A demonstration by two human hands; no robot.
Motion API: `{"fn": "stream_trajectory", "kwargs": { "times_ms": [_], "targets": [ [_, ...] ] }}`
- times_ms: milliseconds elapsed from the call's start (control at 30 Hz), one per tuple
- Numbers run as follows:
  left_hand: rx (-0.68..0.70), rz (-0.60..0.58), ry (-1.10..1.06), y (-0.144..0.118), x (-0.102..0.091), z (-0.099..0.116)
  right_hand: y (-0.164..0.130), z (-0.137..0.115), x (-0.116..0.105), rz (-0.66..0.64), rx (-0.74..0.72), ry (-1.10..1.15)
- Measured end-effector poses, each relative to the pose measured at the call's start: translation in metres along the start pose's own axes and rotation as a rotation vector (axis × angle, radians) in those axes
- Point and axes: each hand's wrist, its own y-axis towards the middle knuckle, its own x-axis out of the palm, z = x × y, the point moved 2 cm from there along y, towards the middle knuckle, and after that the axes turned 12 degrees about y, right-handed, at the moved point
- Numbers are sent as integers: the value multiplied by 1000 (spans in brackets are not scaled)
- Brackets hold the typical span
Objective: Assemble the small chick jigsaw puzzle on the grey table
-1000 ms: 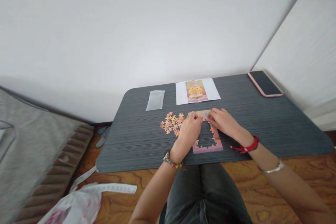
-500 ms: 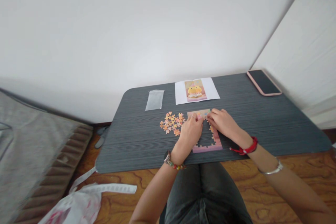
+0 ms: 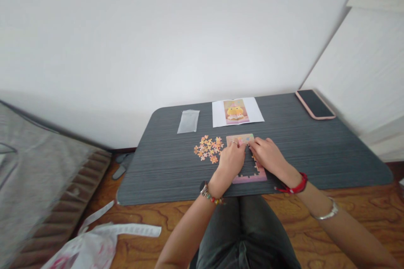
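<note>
Here both hands rest on a partly assembled pink-edged jigsaw puzzle (image 3: 249,175) lying flat near the front edge of the dark grey, wood-grained worktop (image 3: 315,151). The left hand (image 3: 231,161), with a beaded bracelet at its wrist, lies palm-down over the puzzle's left side, its fingers (image 3: 235,145) curled towards the upper border. The right hand (image 3: 268,155), with a red cord at its wrist, covers the puzzle's right side, and its fingertips meet the left hand's near the top middle. Whether the fingers of either hand pinch a piece cannot be told; they are bent and pressed close to the puzzle surface.

Just to the left of the left hand lies a loose scatter of small orange and pink jigsaw pieces (image 3: 208,149). Behind the puzzle sits a white printed sheet showing a yellow cartoon figure (image 3: 236,112), and to its left a small clear plastic bag (image 3: 188,121). A pink-cased phone with a dark screen (image 3: 314,104) lies at the far right corner of the worktop.
</note>
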Motion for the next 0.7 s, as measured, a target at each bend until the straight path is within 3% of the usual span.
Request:
{"fn": "stream_trajectory", "kwargs": {
  "times_ms": [333, 500, 700],
  "targets": [
    [3, 50, -50, 1, -1, -4, -7, -1, 6, 32, 63, 34],
    [-137, 117, -131, -26, 3, -30, -15, 20, 13, 198, 161, 263],
    [-202, 212, -53, -34, 9, -52, -15, 32, 17, 183, 128, 409]
  ]
}}
